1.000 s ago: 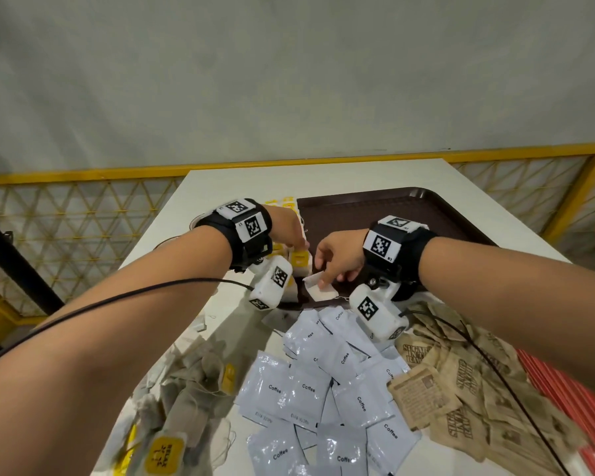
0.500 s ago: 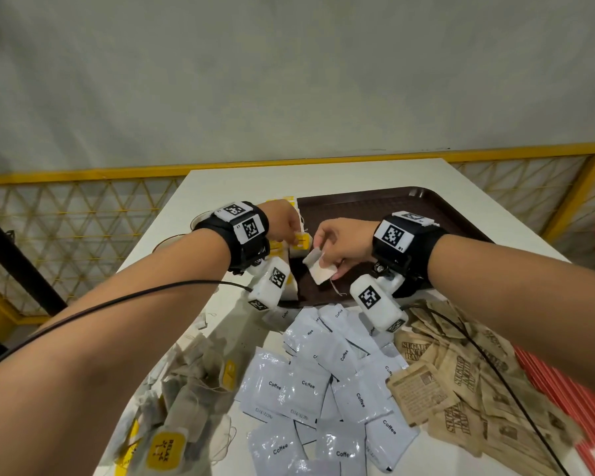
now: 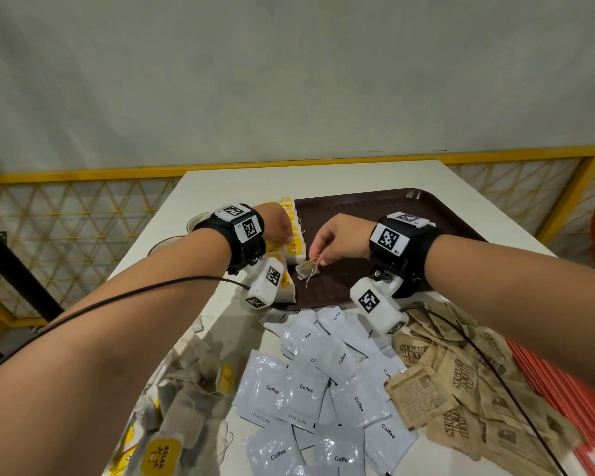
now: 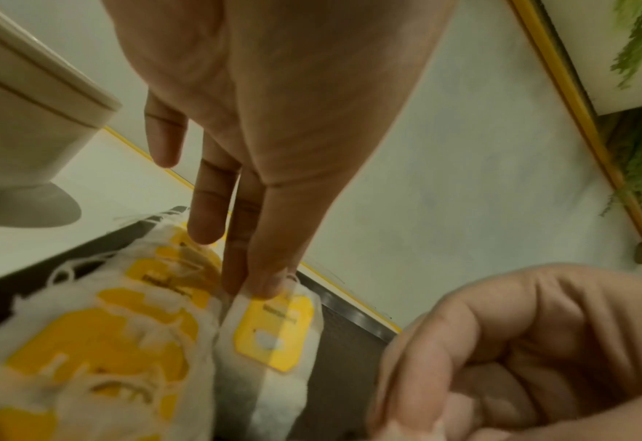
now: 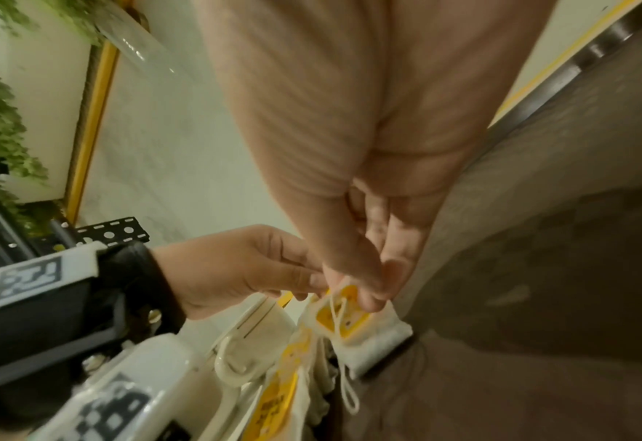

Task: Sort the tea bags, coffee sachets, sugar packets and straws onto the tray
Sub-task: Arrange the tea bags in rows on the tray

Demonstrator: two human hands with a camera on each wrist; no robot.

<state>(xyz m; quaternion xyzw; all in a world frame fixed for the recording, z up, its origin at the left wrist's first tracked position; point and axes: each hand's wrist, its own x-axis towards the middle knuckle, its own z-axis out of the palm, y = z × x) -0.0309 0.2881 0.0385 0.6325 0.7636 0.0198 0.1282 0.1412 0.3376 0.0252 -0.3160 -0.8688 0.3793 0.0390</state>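
A brown tray (image 3: pixel 392 214) lies on the white table. Along its left edge stands a row of tea bags (image 3: pixel 294 235) with yellow tags. My left hand (image 3: pixel 279 231) is at that row, and its thumb and straight fingers (image 4: pixel 251 268) pinch the top edge of the end tea bag (image 4: pixel 273 325). My right hand (image 3: pixel 327 249) is just right of it over the tray. It pinches another tea bag (image 3: pixel 308 269) by its top, the string loop dangling; in the right wrist view this tea bag (image 5: pixel 357 325) touches the tray beside the row.
Two beige cups (image 3: pixel 200 221) stand left of the tray. Nearer me lie loose tea bags (image 3: pixel 186 389), white coffee sachets (image 3: pixel 323 389), brown sugar packets (image 3: pixel 461 389) and red straws (image 3: pixel 564 389). Black cables run along both forearms.
My right hand has carried the tea bag from the tray's near edge forward and left, lowering it next to the row. My left hand has stayed at the row.
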